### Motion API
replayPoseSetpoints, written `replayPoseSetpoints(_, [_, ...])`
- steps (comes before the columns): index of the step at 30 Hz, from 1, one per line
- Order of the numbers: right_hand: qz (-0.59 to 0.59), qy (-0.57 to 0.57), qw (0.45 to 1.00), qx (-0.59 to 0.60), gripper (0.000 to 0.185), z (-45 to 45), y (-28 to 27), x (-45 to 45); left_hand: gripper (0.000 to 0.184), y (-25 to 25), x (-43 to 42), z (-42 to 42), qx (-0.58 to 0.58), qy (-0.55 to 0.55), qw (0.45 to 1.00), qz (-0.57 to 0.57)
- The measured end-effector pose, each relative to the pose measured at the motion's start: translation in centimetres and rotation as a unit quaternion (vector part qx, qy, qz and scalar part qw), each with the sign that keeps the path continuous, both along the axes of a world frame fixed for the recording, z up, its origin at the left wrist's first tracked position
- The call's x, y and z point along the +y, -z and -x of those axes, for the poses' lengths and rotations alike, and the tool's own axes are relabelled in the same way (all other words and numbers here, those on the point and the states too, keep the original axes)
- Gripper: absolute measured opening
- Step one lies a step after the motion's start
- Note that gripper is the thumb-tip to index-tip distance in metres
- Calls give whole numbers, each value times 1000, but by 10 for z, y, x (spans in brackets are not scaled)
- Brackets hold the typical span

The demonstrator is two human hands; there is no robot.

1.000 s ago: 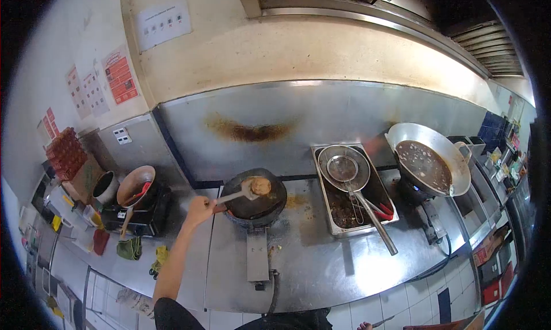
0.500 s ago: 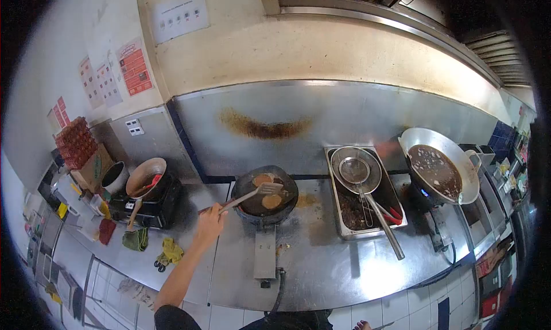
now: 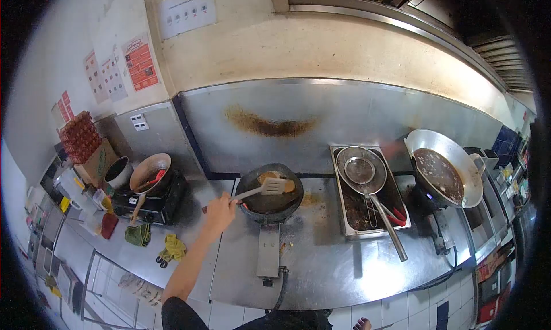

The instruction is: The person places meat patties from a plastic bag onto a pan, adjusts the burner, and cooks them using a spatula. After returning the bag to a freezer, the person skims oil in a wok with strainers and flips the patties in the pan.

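My left hand is closed around the handle of a slotted spatula, whose flat head is over a dark frying pan. Two round brown patties lie toward the far side of the pan: one patty behind the spatula, the other patty at the right, partly covered by the spatula head. The pan sits on a burner with a long metal front. At the bottom edge, only the curled fingers of my right hand show, beside a thin metallic piece I cannot identify.
Right of the pan, strainers rest over a steel tray. Farther right stands a wok of dark liquid. At left, a pan with a red utensil sits on a black stove, near green and yellow cloths.
My left hand and the spatula have moved right across the pan. The nearer patty has shifted up and right toward the pan's far right side. The view has turned slightly.
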State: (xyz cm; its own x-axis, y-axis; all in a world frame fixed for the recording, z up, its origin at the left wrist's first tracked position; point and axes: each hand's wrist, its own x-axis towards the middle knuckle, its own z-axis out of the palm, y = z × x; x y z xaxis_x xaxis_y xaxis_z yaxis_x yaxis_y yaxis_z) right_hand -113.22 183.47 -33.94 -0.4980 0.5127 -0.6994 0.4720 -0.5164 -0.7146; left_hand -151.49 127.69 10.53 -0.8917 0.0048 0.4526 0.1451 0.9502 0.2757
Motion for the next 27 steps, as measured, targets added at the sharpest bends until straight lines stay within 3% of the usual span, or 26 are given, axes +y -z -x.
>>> replayPoseSetpoints(4, [50, 56, 997, -22, 44, -18, 110, 57, 19, -5, 0, 7, -8, -31, 999, -20])
replayPoseSetpoints(7, [53, 56, 996, -48, 45, -42, 98, 53, 21, -7, -22, 17, -20, -47, 998, -42])
replayPoseSetpoints(10, [54, 71, 992, -86, 45, -29, 30, 20, 26, 11, -27, 50, 47, -98, 993, 47])
replayPoseSetpoints(13, [58, 80, 993, -63, 45, -26, 26, 10, 32, 13, -22, 53, 17, -79, 995, 51])
replayPoseSetpoints(15, [8, 26, 999, -48, 43, -27, 24, 8, 33, 11, -17, 56, 31, -98, 994, 45])
replayPoseSetpoints(21, [17, 78, 997, -19, 42, -24, -13, -6, 27, -41, 5, 8, 22, -82, 996, 13])
replayPoseSetpoints(22, [17, 70, 997, -24, 42, -26, -1, -1, 26, -43, 7, 5, 14, -79, 997, 16])
replayPoseSetpoints(24, [-86, -89, 992, 17, 42, -25, 29, 13, 27, -33, 13, 21, 17, -78, 997, 10])
replayPoseSetpoints(25, [-89, -101, 991, 12, 42, -18, 51, 21, 28, -28, 18, 31, 21, -77, 997, 8])
replayPoseSetpoints(27, [2, -8, 1000, 22, 44, -2, 81, 46, 29, -10, 20, 60, 22, -80, 997, -7])
